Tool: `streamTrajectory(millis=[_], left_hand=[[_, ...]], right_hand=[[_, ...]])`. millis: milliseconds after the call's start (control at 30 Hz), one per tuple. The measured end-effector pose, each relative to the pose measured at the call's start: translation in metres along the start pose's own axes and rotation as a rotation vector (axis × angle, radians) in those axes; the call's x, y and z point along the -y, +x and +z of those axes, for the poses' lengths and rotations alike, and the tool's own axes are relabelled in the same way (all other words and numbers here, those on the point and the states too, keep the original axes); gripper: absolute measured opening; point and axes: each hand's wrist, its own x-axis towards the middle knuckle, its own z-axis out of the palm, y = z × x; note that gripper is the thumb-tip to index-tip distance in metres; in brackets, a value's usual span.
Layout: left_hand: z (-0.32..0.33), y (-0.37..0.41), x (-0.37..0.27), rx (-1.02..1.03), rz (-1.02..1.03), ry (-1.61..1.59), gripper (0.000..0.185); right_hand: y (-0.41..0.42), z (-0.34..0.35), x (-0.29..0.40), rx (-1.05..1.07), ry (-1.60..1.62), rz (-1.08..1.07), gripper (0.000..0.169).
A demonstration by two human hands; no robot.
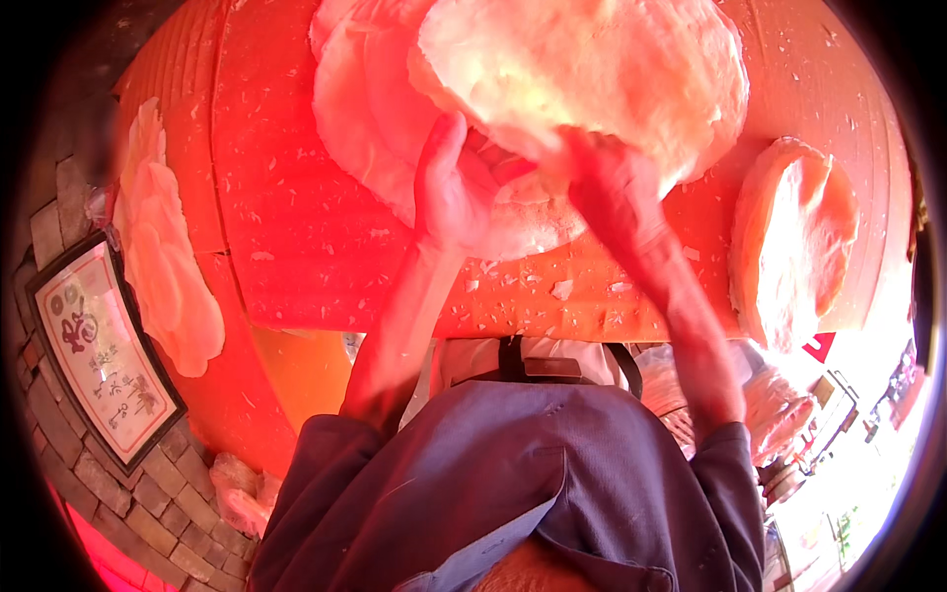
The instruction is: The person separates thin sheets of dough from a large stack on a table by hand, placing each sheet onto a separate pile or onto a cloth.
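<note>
A large, pale, round flatbread point(592, 66) with an uneven edge lies uppermost on the table in front of me. Below it and toward the left, thinner flat sheets point(362, 111) overlap. My right hand point(618, 181) is closed on the near edge of the top flatbread, its fingers slightly blurred. Just left of that, my left hand point(455, 189) has its thumb raised and palm turned up. Its fingers reach toward the underside of the same flatbread, where their tips are partly hidden, so its hold is unclear.
Crumbs and flakes dot the red-orange table point(311, 244). Folded pale sheets point(166, 244) lie at the left, and a thick round flatbread point(795, 237) rests near the right edge. A framed sign with writing point(103, 348) stands by a brick surface point(159, 473). Plastic bags point(769, 407) are low at right.
</note>
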Motion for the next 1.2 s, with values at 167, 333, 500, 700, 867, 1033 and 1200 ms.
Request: streamTrajectory(millis=[167, 333, 500, 700, 867, 1033, 1200], left_hand=[[-0.012, 0.004, 0.011, -0.198, -0.028, 0.294, 0.026], [-0.005, 0.012, 0.028, -0.272, -0.167, 0.505, 0.023], [0.015, 0.015, 0.042, -0.235, -0.233, 0.403, 0.027], [0.018, 0.016, 0.058, -0.193, -0.303, 0.21, 0.02], [0.033, 0.022, 0.067, -0.242, -0.257, 0.511, 0.016], [0.033, 0.026, 0.068, -0.301, -0.301, 0.587, 0.014], [0.042, 0.034, 0.073, -0.28, -0.239, 0.6, 0.012]], right_hand=[[0.029, -0.135, -0.023, -0.283, -0.373, -0.04, 0.016], [0.015, -0.156, -0.046, -0.321, -0.309, -0.043, 0.02], [0.035, -0.073, -0.076, -0.038, -0.245, 0.022, 0.025], [-0.002, -0.023, -0.102, -0.067, -0.129, -0.03, 0.028], [0.008, -0.033, -0.092, -0.087, -0.097, -0.033, 0.034], [-0.004, 0.001, -0.09, -0.21, 0.013, -0.15, 0.041], [0.014, -0.024, -0.08, -0.099, -0.015, -0.037, 0.039]])
